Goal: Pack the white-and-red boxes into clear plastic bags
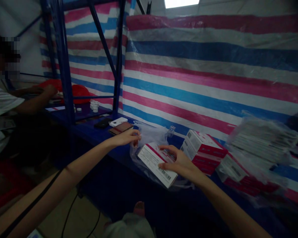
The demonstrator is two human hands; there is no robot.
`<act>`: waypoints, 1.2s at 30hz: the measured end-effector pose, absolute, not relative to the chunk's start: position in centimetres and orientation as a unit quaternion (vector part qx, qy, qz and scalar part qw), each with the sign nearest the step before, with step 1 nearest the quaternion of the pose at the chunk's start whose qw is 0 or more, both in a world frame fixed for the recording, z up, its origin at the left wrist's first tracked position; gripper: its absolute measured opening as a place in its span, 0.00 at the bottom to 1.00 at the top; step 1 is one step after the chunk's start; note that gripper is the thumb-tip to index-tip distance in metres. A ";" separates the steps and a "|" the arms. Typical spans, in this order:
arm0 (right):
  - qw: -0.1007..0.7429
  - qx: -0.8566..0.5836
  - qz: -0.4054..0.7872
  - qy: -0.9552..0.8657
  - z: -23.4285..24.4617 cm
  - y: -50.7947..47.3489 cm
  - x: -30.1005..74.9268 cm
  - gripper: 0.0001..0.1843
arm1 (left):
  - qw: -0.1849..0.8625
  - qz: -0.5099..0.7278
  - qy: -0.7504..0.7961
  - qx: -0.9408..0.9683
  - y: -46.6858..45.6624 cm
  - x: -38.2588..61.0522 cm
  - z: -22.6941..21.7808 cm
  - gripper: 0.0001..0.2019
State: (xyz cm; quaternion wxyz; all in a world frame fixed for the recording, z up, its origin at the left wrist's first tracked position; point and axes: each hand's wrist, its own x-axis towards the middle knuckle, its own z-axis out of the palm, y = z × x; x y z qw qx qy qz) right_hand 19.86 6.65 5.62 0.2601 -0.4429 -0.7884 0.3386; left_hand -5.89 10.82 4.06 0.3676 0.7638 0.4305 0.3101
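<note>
My left hand [128,137] pinches the edge of a clear plastic bag [150,135] on the blue workbench [99,135]. My right hand [177,161] rests with curled fingers on a white and red carton [154,164] that lies partly inside that bag. Two more cartons of the same kind [204,149] are stacked just to the right of it. A small clear vial [171,130] stands behind the bag.
A plastic-wrapped pile of flat boxes [260,142] fills the right end of the bench. A dark phone [103,123], a white box [118,121] and a brown wallet [121,128] lie to the left. Blue rack posts [64,66] stand there. A seated person [5,102] works at far left.
</note>
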 end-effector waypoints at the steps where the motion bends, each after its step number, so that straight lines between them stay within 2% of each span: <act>1: 0.262 -0.445 0.324 -0.792 5.5 6.9 19.7 0.33 | 0.388 0.299 0.433 0.757 10.7 -5.7 4.0 0.13; 8: 0.261 -0.408 0.339 -0.807 4.9 9.6 17.9 0.28 | 0.332 0.329 0.475 0.746 11.1 -6.2 3.6 0.14; 13: 0.251 -0.295 0.339 -0.857 2.6 12.9 17.6 0.23 | 0.374 0.245 0.450 0.773 9.6 -7.0 4.2 0.17; 15: 0.243 -0.253 0.298 -0.888 1.6 14.1 17.5 0.25 | 0.403 0.243 0.421 0.775 9.0 -7.0 4.4 0.17; 17: 0.235 -0.242 0.225 -0.914 1.1 14.7 17.5 0.31 | 0.416 0.298 0.406 0.757 8.9 -7.1 4.3 0.17; 19: 0.223 -0.242 0.126 -0.936 1.4 14.8 18.1 0.32 | 0.411 0.373 0.401 0.729 9.2 -7.4 4.1 0.18; 22: 0.152 -0.248 -0.012 -0.957 2.8 14.1 20.1 0.26 | 0.388 0.448 0.393 0.703 9.7 -8.4 3.8 0.18; 25: 0.066 -0.271 -0.072 -0.958 4.6 12.6 22.6 0.18 | 0.370 0.474 0.396 0.694 9.7 -9.2 3.9 0.17; 28: 0.072 -0.272 -0.018 -0.959 6.7 11.2 24.4 0.08 | 0.341 0.503 0.411 0.679 9.3 -9.6 4.6 0.16; 31: 0.145 -0.306 0.168 -0.926 8.9 10.8 25.2 0.12 | 0.301 0.540 0.432 0.656 9.3 -9.6 5.4 0.16; 34: 0.275 -0.340 0.340 -0.833 10.1 11.5 25.1 0.17 | 0.247 0.567 0.443 0.649 10.0 -9.3 6.2 0.15; 36: 0.384 -0.322 0.398 -0.769 9.8 12.2 24.3 0.18 | 0.208 0.568 0.447 0.659 10.6 -8.8 6.8 0.13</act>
